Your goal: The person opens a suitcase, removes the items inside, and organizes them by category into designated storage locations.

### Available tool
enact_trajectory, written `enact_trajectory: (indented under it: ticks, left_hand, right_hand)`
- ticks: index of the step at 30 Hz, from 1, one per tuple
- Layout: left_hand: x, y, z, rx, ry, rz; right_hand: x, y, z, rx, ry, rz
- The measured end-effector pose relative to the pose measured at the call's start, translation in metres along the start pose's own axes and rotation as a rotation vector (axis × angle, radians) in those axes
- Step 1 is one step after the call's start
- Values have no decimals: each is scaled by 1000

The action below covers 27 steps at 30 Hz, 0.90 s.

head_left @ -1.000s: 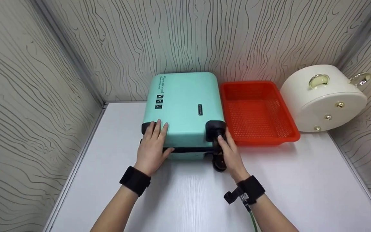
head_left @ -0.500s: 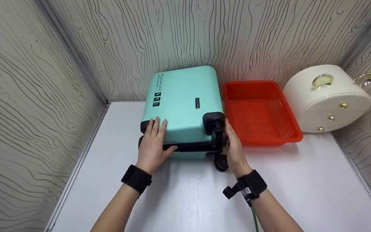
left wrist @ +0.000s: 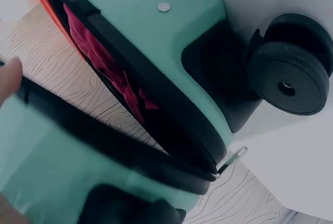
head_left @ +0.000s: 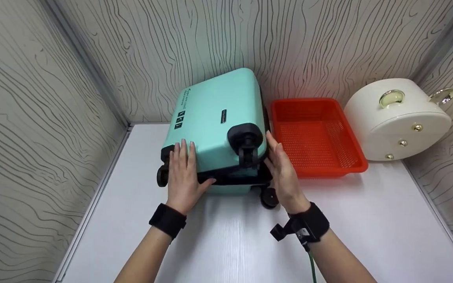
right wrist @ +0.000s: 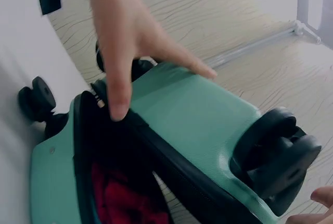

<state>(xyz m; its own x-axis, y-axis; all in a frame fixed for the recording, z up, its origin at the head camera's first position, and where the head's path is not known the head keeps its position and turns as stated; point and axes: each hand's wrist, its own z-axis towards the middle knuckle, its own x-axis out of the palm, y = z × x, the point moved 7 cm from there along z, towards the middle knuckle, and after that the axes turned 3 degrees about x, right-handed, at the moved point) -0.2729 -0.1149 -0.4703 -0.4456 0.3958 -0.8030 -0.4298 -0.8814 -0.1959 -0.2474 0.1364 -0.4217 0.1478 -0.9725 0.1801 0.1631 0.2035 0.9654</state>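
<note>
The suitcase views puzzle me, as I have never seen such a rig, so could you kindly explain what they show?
There is no machine here: a person works with two bare hands. The wide picture is taken from the head, looking forward and down; the two closer ones are taken from the wrists. On the white table lies a green suitcase, partly open, its lid tilted up and red cloth showing inside. To its right are a red basket and a round white case. The left hand rests on the lid; the right hand is beside it, fingers straight, though whether they touch it is hard to tell. Neither hand looks curled round anything.
</note>
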Motion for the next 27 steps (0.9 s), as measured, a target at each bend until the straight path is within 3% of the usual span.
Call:
enact_trajectory:
  ticks: [7,12,14,16,21,23,25,27]
  left_hand:
    - [-19,6,3,27,-199,-5]
    - [-33,20,6,6,-281,-51]
    - [-38,29,7,-28,-295,-80]
    - [-43,39,8,-83,-296,-122]
    - [-49,63,3,-233,-265,-232]
    - [-51,72,0,-271,-257,-270]
    - [-54,81,-3,-294,-259,-306]
    - [-56,92,-6,-323,-273,-343]
  right_hand:
    - [24,26,2,-123,82,63]
    - [26,17,6,-161,131,2]
    - [20,2,7,-141,116,-104]
    - [8,-18,8,-113,88,-277]
    - [-31,-73,-1,-92,75,-878]
    - [-45,-92,-8,-90,90,-1055]
    - [-55,-106,-14,-76,103,-1159]
    - [-61,-118,-20,-62,104,-1194]
